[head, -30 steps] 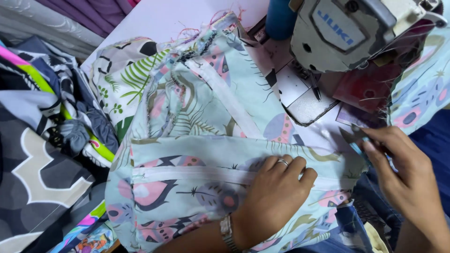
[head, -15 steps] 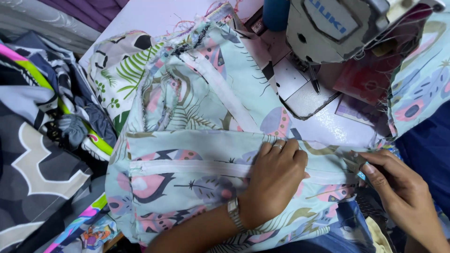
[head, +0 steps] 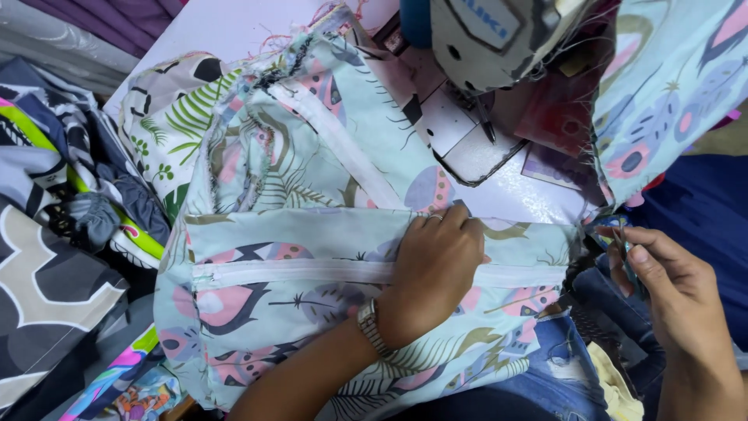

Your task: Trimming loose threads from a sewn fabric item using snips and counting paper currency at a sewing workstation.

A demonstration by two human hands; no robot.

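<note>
A pale blue fabric piece (head: 296,234) printed with leaves and feathers lies across the sewing table, a white zipper (head: 288,272) running along it. My left hand (head: 432,269), a watch on its wrist, presses down on the fabric over the zipper, its fingertips curled at the fold above. My right hand (head: 674,292) is off the fabric's right end, thumb and fingers pinched on a small thin tool (head: 626,248) that I cannot identify. The sewing machine head (head: 499,39) stands just beyond, with its needle (head: 485,125) over the metal plate.
A heap of dark and patterned cloth (head: 70,210) fills the left side. More of the same blue print (head: 670,86) hangs at the upper right. Denim (head: 561,366) shows under the fabric's lower right. White table surface (head: 210,31) lies at the back.
My left hand slid up and right along the zipper to the fold. My right hand drew back from the fabric's right edge, still pinching the small tool.
</note>
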